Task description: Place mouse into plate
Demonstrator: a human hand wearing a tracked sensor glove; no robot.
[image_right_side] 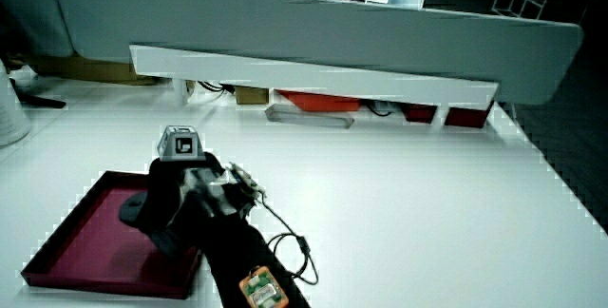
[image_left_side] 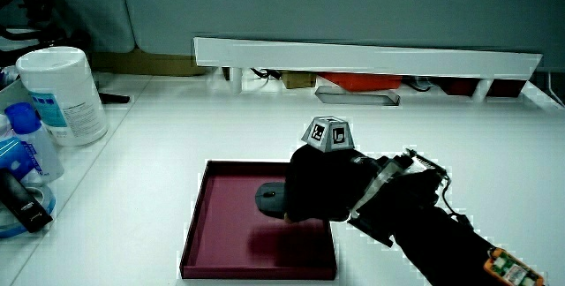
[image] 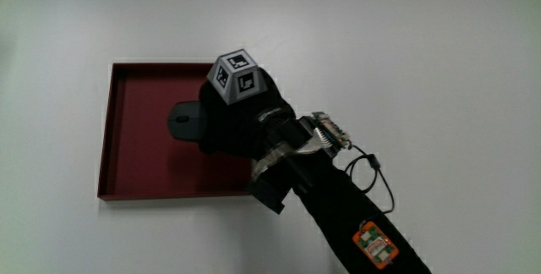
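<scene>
- Centrally in the main view, the small black plastic mouse (image: 181,123) lies within the dark red square plate (image: 106,143), over the middle of its floor; whether it rests on the floor or is held just above it cannot be told.
- About half of the mouse is seen; the rest is hidden under the black-gloved hand (image: 243,115).
- The mouse's long axis is judged to run parallel to the plate wall nearest the person, its exposed rounded end pointing away from the forearm.
- The hand is placed directly over the covered end of the mouse, so the two are touching or nearly so. Whether the hand is clamped on the mouse or only resting over it cannot be told.
- The coming move is judged to turn on this overlap: a release and a straight lift would be called for, without the mouse being dragged along its axis.
- The mouse is smooth, domed and matt; the plate is rigid and flat-floored, with low upright walls and square corners.
- In both side views the mouse (image_left_side: 269,197) (image_right_side: 133,209) is shown inside the plate (image_left_side: 198,236) (image_right_side: 59,250) beside the hand (image_left_side: 320,191) (image_right_side: 178,203).
- The grey patterned cube (image: 237,75) is carried on the back of the hand.
- The plate is set on a plain white table (image: 439,46); a white cylindrical tub (image_left_side: 58,92) stands at the table's edge, well apart from the plate.
</scene>
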